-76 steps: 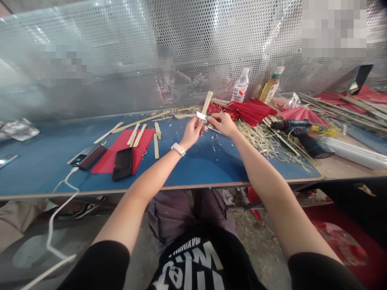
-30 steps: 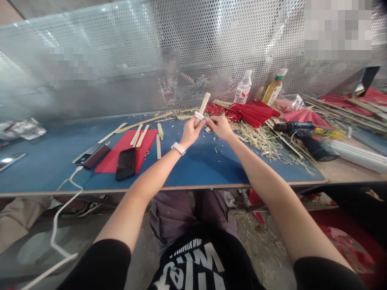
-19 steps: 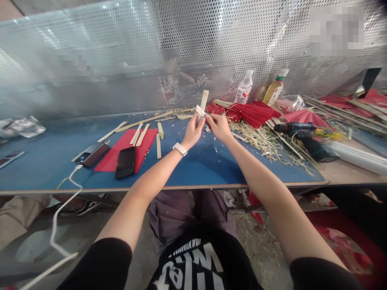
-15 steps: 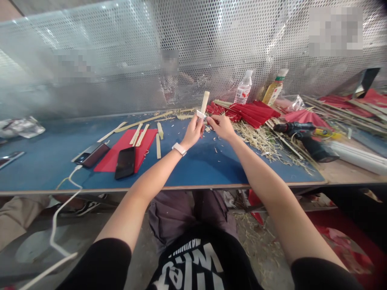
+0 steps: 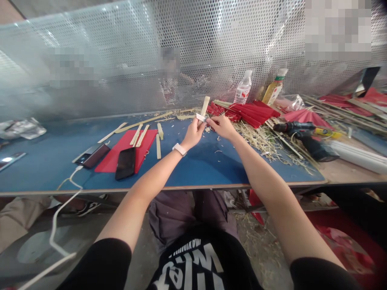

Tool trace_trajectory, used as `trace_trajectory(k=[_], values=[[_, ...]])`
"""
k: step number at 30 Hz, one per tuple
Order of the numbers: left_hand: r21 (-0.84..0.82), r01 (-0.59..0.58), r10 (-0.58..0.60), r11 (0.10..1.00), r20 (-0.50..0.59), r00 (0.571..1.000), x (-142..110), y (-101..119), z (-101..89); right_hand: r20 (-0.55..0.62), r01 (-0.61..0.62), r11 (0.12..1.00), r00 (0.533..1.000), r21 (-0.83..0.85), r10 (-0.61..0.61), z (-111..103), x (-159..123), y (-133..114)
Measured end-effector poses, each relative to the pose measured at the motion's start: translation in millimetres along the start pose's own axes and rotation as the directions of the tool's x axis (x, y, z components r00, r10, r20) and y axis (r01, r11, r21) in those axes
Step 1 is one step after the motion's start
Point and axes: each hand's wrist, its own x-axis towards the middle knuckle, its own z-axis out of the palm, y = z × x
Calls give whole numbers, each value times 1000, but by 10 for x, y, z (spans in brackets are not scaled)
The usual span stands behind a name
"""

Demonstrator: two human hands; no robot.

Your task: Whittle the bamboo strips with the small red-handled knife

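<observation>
My left hand, with a white watch band on its wrist, is closed around a pale bamboo strip that points up and away over the blue table. Across the strip, just above my left fingers, lies a small pale blade. My right hand is closed at the blade's right end, and its fingertips meet those of my left hand. The blade's handle is hidden by my fingers. More cut bamboo strips rest on a red folder-like sheet to the left.
A black phone and a power bank with a white cable lie left. Red folded fabric, bamboo shavings and a cordless drill lie right. Two bottles stand before the perforated metal screen.
The bamboo strip has shifted slightly down in my left hand's grip, and the blade sits a little lower across it. My right hand stays almost in place.
</observation>
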Motion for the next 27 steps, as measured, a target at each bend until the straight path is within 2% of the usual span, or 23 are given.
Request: trace_trajectory(k=[4, 12, 19, 27], values=[[-2, 11, -11, 1000, 29, 1000, -21, 39, -37, 62, -22, 999, 998, 43, 19, -49, 0, 35], [-35, -10, 12, 999, 40, 999, -15, 66, -64, 76, -17, 997, 997, 76, 11, -70, -5, 55], [54, -44, 46, 998, -35, 998, -2, 60, -89, -8, -23, 999, 1000, 36, 23, 25, 4, -6], [75, -44, 53, 996, -125, 991, 25, 79, -83, -71, -56, 995, 996, 82, 62, 137, 14, -26]])
